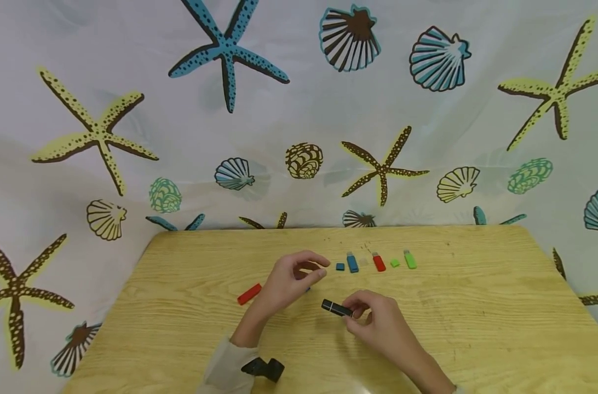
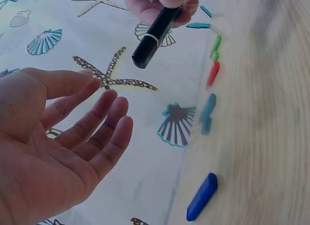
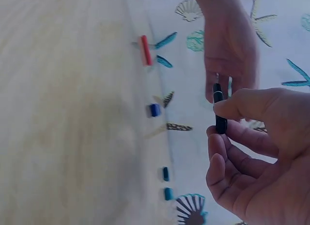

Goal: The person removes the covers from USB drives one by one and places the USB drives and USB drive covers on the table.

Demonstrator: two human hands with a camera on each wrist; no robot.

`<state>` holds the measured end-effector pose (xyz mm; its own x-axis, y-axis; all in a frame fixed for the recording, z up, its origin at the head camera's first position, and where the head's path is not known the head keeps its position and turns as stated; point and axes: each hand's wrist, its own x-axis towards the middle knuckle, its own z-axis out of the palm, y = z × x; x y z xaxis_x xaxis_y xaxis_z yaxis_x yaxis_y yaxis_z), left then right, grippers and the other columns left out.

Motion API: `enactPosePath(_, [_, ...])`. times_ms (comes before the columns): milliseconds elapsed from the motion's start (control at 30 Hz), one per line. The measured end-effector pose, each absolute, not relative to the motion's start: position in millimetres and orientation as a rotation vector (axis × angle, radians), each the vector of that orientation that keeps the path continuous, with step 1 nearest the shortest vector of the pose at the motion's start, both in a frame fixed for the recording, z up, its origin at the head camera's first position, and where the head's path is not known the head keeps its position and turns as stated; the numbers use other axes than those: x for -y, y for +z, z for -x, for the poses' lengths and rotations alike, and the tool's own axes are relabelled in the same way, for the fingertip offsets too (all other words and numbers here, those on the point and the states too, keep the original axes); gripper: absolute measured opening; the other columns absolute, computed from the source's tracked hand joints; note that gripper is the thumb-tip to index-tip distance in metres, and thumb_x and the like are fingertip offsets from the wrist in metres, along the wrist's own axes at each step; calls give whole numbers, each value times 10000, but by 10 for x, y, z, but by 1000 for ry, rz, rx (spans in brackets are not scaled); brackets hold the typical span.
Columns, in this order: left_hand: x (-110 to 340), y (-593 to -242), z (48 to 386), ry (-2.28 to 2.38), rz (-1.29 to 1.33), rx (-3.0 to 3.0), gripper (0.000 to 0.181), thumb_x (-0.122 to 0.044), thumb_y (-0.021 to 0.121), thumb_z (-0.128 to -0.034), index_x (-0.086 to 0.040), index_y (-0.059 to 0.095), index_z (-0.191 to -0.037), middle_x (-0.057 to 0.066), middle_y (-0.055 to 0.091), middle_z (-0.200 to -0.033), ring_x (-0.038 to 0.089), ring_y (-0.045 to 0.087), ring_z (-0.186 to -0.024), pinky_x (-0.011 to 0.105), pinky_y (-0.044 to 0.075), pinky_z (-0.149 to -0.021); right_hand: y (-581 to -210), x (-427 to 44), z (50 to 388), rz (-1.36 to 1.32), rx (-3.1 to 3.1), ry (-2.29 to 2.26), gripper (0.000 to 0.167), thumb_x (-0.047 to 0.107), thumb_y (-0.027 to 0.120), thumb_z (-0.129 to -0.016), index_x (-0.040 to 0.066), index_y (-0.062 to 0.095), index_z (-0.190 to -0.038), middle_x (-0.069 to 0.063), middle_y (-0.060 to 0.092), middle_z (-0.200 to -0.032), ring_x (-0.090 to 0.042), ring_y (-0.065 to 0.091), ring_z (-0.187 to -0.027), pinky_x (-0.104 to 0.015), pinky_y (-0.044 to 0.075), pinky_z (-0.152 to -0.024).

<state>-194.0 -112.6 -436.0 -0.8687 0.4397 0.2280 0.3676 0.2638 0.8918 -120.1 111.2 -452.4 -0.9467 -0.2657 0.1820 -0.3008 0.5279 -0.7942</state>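
My right hand [image 1: 380, 318] pinches a capped black USB flash drive [image 1: 332, 307] with a pale band, between thumb and fingers above the table. Facing it, my left hand [image 1: 290, 280] is held up with loosely bent fingers and nothing in them; the left wrist view shows its bare palm [image 2: 63, 167]. A blue piece [image 2: 202, 197] lies on the table near the left hand, mostly hidden behind it in the head view. Left of that hand lies a red stick-shaped piece [image 1: 249, 294].
Along the back lie uncapped flash drives, blue [image 1: 352, 262], red [image 1: 379, 262] and green [image 1: 410, 259]. Among them are a small blue piece [image 1: 340, 266], a pale piece [image 1: 363, 262] and a green piece [image 1: 395, 263]. A patterned cloth [image 1: 299, 120] hangs behind the wooden table [image 1: 476, 317].
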Motion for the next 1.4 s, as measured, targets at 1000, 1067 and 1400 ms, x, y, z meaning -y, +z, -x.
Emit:
enactPosePath(1000, [803, -3845, 1537, 1929, -982, -2205, 206, 3, 763, -906, -22, 751, -1110, 108, 725, -1080, 225, 735, -956, 368, 619, -864, -3837, -1580, 1117, -687, 2371, 1307, 263, 43, 848, -844, 190, 771, -1048, 140, 694, -938, -58, 658, -813, -297, 607, -711])
enactPosePath(1067, [802, -3846, 1520, 1974, -993, -2181, 201, 25, 757, -903, -7, 755, -1102, 115, 726, -1078, 240, 734, -954, 377, 620, -862, -3825, -1581, 1114, -711, 2341, 1322, 271, 37, 841, -850, 191, 769, -1060, 129, 699, -962, -67, 657, -818, -293, 609, -713])
enactPosePath(1400, [794, -3878, 1408, 2109, -987, -2173, 199, 55, 756, -894, -9, 766, -1082, 133, 721, -1095, 258, 722, -971, 430, 623, -844, -3803, -1544, 1120, -835, 2215, 1444, 331, -34, 813, -852, 147, 748, -1121, 23, 711, -1071, -116, 688, -859, -269, 621, -714])
